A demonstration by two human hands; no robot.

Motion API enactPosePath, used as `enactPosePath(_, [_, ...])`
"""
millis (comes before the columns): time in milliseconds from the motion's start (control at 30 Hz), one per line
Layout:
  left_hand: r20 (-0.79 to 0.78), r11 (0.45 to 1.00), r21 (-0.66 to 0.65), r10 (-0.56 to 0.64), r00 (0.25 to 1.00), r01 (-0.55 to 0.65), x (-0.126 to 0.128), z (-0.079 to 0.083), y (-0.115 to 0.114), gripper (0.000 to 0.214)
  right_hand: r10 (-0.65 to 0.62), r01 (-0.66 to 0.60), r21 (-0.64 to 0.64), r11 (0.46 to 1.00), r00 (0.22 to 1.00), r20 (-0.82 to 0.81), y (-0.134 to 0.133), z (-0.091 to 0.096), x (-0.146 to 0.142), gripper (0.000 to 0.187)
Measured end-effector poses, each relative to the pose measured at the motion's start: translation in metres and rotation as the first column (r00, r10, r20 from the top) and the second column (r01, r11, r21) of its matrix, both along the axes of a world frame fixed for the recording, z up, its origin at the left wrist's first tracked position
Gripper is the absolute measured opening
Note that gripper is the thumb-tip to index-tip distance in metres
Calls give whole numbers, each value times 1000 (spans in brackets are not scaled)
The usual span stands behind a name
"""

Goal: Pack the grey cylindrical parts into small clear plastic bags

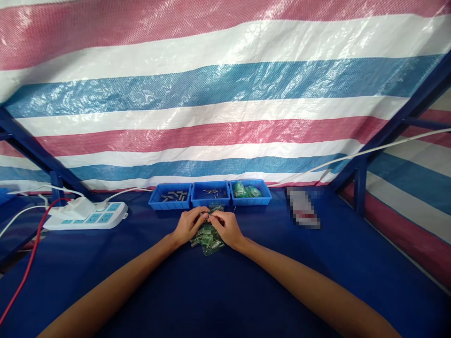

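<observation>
Both sets of fingers are pinched close together on a plastic bag; greenish bagged parts are spread just nearer, and blue bins are lined up beyond.

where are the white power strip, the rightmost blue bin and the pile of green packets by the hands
white power strip (pixel 100 218): head view, on its socket face
rightmost blue bin (pixel 251 202): head view, on its front wall
pile of green packets (pixel 208 237): head view, near its middle
</observation>
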State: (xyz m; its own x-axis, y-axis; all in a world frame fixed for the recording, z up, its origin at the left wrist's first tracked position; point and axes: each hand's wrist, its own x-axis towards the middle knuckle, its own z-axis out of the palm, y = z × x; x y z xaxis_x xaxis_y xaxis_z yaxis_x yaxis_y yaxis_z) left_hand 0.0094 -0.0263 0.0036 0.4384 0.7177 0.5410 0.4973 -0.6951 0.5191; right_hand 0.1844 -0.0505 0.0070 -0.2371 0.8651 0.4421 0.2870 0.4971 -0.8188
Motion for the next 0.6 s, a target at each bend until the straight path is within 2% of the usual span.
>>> enactPosePath(333, [1,998,-31,55,998,-55,-1,-3,1,24,6,-6,9,1000,1000,-4,0,-1,0,28])
enactPosePath(600, [11,995,-90,38,999,-37,-1,-2,1,27,18,-18,24,1000,1000,-13,0,-1,1,26])
